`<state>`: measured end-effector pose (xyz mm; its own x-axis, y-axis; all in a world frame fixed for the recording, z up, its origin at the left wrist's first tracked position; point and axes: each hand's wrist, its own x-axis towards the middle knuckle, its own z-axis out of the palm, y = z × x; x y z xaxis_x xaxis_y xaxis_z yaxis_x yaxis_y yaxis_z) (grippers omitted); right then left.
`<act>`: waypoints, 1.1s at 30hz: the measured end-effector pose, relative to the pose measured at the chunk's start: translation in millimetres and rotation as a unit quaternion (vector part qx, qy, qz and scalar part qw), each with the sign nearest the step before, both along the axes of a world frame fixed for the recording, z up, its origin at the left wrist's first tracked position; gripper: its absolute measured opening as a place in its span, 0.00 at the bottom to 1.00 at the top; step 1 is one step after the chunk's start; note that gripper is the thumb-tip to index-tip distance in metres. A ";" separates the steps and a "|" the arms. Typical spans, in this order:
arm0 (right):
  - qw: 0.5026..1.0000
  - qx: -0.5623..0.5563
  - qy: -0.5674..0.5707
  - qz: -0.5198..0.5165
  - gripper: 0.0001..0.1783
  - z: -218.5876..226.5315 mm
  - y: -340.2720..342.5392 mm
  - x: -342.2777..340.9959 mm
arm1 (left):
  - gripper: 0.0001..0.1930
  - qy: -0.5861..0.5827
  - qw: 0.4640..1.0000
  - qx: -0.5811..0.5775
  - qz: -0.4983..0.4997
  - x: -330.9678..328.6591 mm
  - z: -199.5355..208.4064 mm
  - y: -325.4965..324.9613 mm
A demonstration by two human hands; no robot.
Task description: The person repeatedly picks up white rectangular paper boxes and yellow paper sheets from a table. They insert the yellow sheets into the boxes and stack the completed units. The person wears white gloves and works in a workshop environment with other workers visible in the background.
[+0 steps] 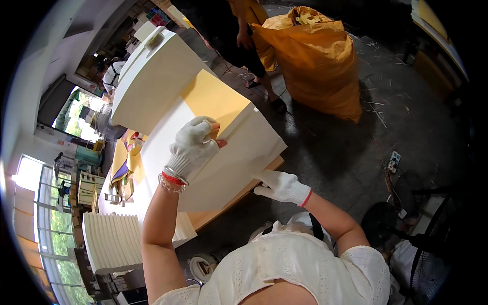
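Observation:
My left hand (191,145), in a white knit glove with bare fingertips showing, is closed at the upper edge of a large white sheet (239,162). Whatever lies between its fingers is hidden. Beyond it, a yellow sheet (216,99) lies on the white stack. My right hand (284,188), gloved too with a red cuff, has its fingers stretched out by the lower edge of the white sheet, beside the wooden tabletop edge (218,211). Whether it touches the sheet I cannot tell.
A tall white stack (157,76) stands farther along the table. A ridged white pile (112,241) is at left. A person (229,30) stands across from me beside a bulging orange sack (315,66). A fan (427,274) sits at lower right; scraps litter the floor.

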<state>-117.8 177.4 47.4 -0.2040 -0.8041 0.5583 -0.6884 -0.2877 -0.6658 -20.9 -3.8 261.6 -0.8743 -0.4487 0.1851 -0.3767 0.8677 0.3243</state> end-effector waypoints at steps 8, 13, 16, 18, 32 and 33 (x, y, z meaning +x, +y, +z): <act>0.999 0.012 0.002 0.040 0.30 -11.2 -13.1 2.2 | 0.17 0.007 0.999 0.038 0.008 1.8 4.7 2.5; 0.997 0.047 0.005 0.060 0.30 -16.2 -15.3 3.3 | 0.16 -0.006 0.999 0.046 0.026 -0.6 4.9 3.6; 0.997 0.062 0.009 0.054 0.27 -2.6 -7.1 1.7 | 0.16 -0.009 0.999 0.041 0.033 -1.1 5.9 5.7; 0.998 0.052 0.017 0.043 0.26 1.1 -4.3 0.8 | 0.17 0.012 0.998 0.048 0.027 1.2 -1.2 0.1; 0.999 -0.003 0.026 0.041 0.28 3.8 5.1 -8.4 | 0.17 0.012 1.000 0.016 -0.010 0.0 1.0 -0.7; 0.999 -0.024 -0.007 0.030 0.28 13.8 1.7 -11.6 | 0.16 0.013 0.999 -0.018 -0.024 0.6 1.2 -2.5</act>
<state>-129.4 179.1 61.1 -0.1644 -0.7877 0.5937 -0.6606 -0.3590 -0.6593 -20.3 -6.3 262.8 -0.8891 -0.3996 0.2231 -0.3267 0.8956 0.3019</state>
